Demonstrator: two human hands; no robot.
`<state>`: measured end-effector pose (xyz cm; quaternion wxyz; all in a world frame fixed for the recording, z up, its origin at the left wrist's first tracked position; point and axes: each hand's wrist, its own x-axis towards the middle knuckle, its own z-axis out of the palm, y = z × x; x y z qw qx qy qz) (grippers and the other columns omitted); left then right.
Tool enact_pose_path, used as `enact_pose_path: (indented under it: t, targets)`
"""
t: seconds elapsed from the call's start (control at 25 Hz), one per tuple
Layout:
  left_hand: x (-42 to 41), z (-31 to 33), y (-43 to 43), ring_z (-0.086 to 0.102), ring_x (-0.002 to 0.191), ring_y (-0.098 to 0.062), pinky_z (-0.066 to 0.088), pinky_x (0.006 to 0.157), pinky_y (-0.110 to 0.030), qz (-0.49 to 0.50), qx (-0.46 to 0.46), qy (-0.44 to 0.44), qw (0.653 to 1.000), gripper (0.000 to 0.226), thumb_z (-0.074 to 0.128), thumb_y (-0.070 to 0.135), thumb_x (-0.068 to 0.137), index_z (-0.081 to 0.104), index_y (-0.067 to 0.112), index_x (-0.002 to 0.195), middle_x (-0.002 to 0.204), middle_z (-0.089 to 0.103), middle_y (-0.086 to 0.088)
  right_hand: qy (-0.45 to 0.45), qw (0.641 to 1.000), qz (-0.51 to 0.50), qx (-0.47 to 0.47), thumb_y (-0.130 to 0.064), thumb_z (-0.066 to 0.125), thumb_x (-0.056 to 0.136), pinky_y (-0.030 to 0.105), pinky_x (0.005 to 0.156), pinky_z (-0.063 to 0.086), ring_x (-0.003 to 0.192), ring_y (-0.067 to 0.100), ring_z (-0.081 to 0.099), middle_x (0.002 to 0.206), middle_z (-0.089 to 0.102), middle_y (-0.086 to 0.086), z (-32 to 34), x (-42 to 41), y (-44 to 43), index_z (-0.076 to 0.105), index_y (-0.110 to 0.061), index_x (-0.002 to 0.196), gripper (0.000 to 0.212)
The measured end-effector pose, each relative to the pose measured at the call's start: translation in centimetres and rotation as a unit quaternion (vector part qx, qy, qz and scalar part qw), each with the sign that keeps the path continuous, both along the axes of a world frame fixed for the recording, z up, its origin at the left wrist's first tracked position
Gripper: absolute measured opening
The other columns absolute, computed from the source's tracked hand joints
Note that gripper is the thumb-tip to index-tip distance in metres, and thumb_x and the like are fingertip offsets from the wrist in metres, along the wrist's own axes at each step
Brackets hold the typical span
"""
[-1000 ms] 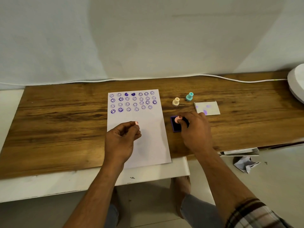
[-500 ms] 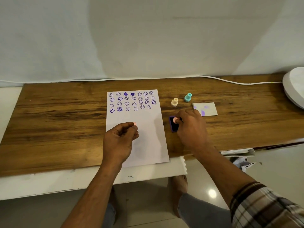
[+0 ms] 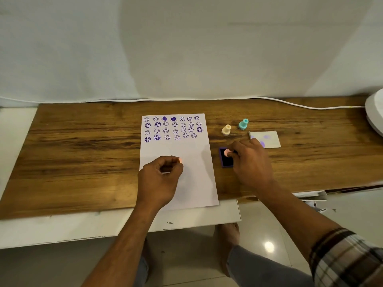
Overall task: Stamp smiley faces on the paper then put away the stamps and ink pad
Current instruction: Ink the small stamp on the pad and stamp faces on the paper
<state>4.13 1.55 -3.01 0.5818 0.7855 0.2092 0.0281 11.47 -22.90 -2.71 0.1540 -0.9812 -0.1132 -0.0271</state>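
Right hand (image 3: 251, 162) grip closed on pink stamp (image 3: 227, 152), pressed on ink pad (image 3: 225, 157). Left hand (image 3: 159, 179) grip pinching small pink piece (image 3: 180, 160) over paper (image 3: 192, 162) on tabletop (image 3: 83, 152).

Single head-worn wide-angle view, forward and down onto a near wooden tabletop (image 3: 83, 154).

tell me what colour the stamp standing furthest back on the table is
Teal stamp, clearest in the head view.
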Motion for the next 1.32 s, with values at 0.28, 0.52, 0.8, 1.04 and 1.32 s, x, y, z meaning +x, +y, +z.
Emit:
enact_pose_path:
  t: [0.28,0.52,0.8,1.04,1.32]
  targets:
    - [-0.5,0.1,-0.3,0.071,0.086,-0.011,0.059,0.083,-0.025,-0.085,0.120,0.029,0.989,0.022,0.075,0.033,0.089,0.076,0.022,0.108,0.100,0.078,0.006,-0.047,0.994,-0.037,0.091,-0.026,0.076,0.094,0.025,0.071,0.046,0.095,0.012,0.062,0.097,0.072,-0.008,2.0,0.2,1.3,0.071,-0.020,0.109,0.017]
    - [-0.7,0.0,-0.6,0.069,0.110,-0.018,0.056,0.100,-0.037,-0.106,0.158,0.030,0.981,0.034,0.069,0.043,0.092,0.069,0.022,0.119,0.122,0.074,0.001,0.002,0.987,-0.011,0.161,-0.016,0.068,0.098,0.034,0.077,0.058,0.095,0.013,0.068,0.110,0.076,-0.003,2.9,4.5,6.7,0.072,-0.021,0.118,0.021]
    - [-0.7,-0.9,-0.2,0.069,0.102,-0.015,0.052,0.089,-0.027,-0.118,0.186,0.017,0.975,0.031,0.065,0.045,0.091,0.069,0.025,0.115,0.116,0.074,0.004,0.020,0.999,0.012,0.032,-0.007,0.066,0.097,0.040,0.083,0.058,0.105,0.028,0.068,0.122,0.073,0.010,0.5,5.4,7.1,0.069,-0.015,0.129,0.033]
    - [-0.6,-1.2,-0.4,0.069,0.101,-0.016,0.052,0.088,-0.029,-0.116,0.190,0.016,0.975,0.030,0.066,0.044,0.091,0.069,0.025,0.114,0.115,0.074,0.003,-0.010,0.999,0.024,0.030,-0.004,0.068,0.093,0.038,0.081,0.054,0.105,0.031,0.067,0.116,0.075,0.012,0.2,5.6,7.5,0.071,-0.012,0.125,0.033]
    - [-0.6,-1.5,-0.4,0.069,0.100,-0.017,0.049,0.087,-0.025,-0.111,0.200,0.014,0.973,0.032,0.065,0.045,0.091,0.068,0.024,0.115,0.116,0.074,0.002,-0.019,0.999,0.046,-0.021,-0.001,0.069,0.091,0.036,0.075,0.048,0.107,0.032,0.060,0.112,0.076,0.011,-0.6,5.6,7.5,0.072,-0.012,0.125,0.036]
